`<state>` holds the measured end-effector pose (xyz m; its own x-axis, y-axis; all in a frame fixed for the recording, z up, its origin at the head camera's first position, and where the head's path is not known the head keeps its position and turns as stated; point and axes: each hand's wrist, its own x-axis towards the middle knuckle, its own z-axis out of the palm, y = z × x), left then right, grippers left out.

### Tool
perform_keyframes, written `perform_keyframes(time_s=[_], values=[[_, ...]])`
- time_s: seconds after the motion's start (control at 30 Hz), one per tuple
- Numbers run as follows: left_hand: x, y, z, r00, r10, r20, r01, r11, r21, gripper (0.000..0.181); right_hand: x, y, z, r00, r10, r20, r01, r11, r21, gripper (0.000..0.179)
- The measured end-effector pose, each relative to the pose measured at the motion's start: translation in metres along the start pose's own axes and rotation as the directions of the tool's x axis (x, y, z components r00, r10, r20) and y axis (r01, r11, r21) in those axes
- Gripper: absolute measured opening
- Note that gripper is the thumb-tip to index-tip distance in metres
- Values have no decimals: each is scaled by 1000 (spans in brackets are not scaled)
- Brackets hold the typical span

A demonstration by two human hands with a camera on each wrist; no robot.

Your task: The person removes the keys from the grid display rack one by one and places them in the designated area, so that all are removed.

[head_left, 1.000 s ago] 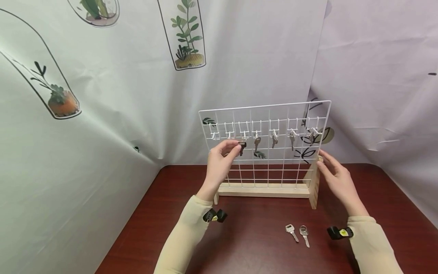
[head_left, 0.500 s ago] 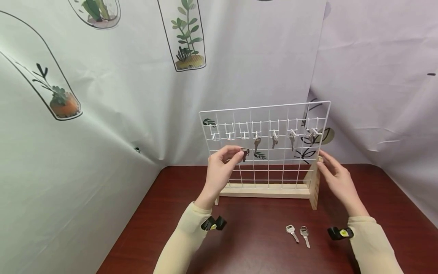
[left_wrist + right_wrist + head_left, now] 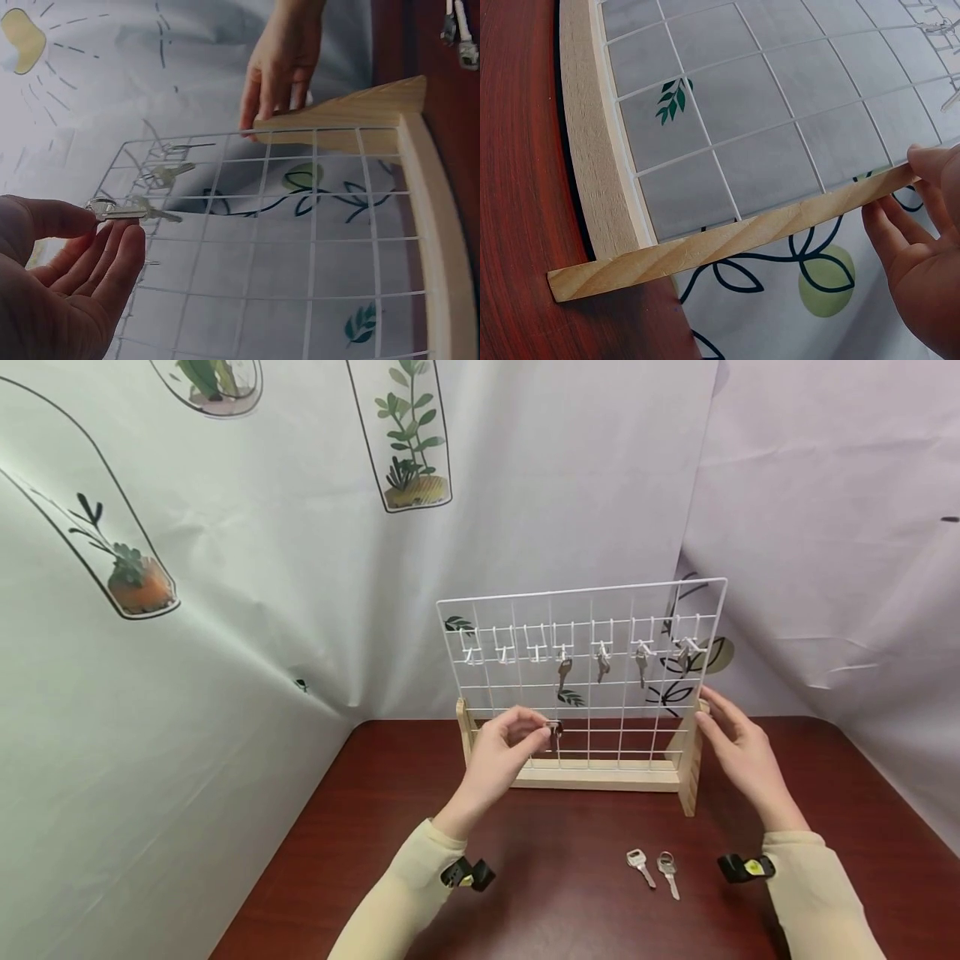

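My left hand [image 3: 498, 756] pinches a small metal key [image 3: 124, 213] between thumb and fingertips, in front of the lower part of a white wire grid [image 3: 588, 708]. In the head view that key [image 3: 555, 737] looks dark. My right hand [image 3: 742, 752] grips the wooden side post [image 3: 727, 236] of the grid's stand, thumb on one face and fingers on the other. Several keys hang from white hooks on the grid's upper right half, among them one key [image 3: 565, 673] near the middle and another key [image 3: 642, 667] further right.
Two loose keys, a left key [image 3: 641, 867] and a right key [image 3: 668, 875] with a ring, lie on the dark red table [image 3: 555, 893]. A wooden base bar [image 3: 600, 777] runs under the grid. White printed cloth [image 3: 247, 635] hangs behind and at the left.
My left hand has come down from the row of hooks, slightly to the right, with the key still pinched. My right hand has stayed on the post.
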<state>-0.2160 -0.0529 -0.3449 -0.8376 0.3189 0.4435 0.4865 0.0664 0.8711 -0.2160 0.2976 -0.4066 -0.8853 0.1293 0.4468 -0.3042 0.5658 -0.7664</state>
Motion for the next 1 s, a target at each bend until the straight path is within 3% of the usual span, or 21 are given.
perform_keyframes(time_s=[0.2, 0.57, 1.0], values=[[-12, -16, 6, 994, -90, 67, 92, 995, -24, 12, 0, -1, 0, 1000, 9, -5, -9, 1000, -12, 54], [-32, -42, 20, 966, -180, 187, 194, 979, -59, 11, 0, 1, 1, 1000, -17, -10, 17, 1000, 21, 53], [-49, -64, 36, 928, -277, 251, 278, 960, 30, 8, 1, 2, 3, 999, -23, -28, 24, 999, 29, 52]])
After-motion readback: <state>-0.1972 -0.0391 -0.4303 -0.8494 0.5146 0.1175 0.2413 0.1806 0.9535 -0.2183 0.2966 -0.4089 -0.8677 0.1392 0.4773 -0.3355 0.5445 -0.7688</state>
